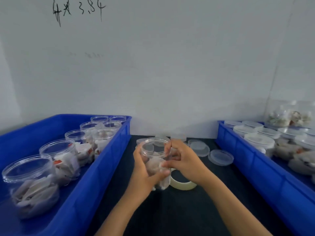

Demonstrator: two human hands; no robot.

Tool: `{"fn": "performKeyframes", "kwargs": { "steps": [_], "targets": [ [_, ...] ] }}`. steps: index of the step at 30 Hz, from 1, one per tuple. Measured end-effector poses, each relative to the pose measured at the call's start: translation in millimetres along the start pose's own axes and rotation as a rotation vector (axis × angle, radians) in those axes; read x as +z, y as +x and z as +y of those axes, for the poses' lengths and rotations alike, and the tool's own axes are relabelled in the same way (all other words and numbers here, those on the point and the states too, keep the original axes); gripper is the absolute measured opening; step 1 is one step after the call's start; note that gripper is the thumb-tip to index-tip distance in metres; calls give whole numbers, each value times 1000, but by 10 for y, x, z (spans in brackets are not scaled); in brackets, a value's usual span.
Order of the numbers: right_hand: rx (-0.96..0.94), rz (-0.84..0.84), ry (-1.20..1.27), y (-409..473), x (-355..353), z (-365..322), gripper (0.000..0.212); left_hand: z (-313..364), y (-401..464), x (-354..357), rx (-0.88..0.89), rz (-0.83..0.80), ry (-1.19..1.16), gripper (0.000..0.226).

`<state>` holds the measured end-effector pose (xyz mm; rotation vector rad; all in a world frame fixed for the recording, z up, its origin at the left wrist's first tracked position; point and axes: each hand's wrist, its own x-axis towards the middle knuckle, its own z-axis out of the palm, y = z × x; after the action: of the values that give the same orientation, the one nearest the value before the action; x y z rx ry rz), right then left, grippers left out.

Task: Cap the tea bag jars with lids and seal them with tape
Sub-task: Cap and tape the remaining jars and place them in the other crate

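Over the dark table (170, 210), our left hand (144, 176) curled around the uncapped clear plastic tea bag jar (156, 160), steadying it. Right hand (184, 160) pinched near its rim, contents unclear. Loose clear lids (221, 157) and the white tape roll (183, 185) lay near, probably staged for reach.
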<state>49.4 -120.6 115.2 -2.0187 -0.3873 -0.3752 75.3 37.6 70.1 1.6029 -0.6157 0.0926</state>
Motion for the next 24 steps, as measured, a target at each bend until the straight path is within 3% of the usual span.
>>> {"fn": "performKeyframes", "kwargs": {
  "steps": [2, 4, 10, 16, 19, 24],
  "targets": [
    [20, 8, -17, -8, 45, 102, 41, -164, 3, 6, -69, -24, 50, 116],
    [40, 25, -48, -7, 105, 199, 45, -299, -2, 4, -95, -10, 88, 120],
    [29, 67, -36, 9, 287, 388, 45, -476, 22, -23, -158, 59, 139, 98],
    [101, 104, 246, 55, 302, 481, 38, -463, 154, -39, -301, 88, 129, 72],
    [234, 165, -65, 19, 199, 617, 39, -474, 191, -34, -300, 79, 113, 71],
    [317, -16, -556, -110, 109, 833, 60, -557, 228, -7, -257, 109, 104, 74]
  ]
}}
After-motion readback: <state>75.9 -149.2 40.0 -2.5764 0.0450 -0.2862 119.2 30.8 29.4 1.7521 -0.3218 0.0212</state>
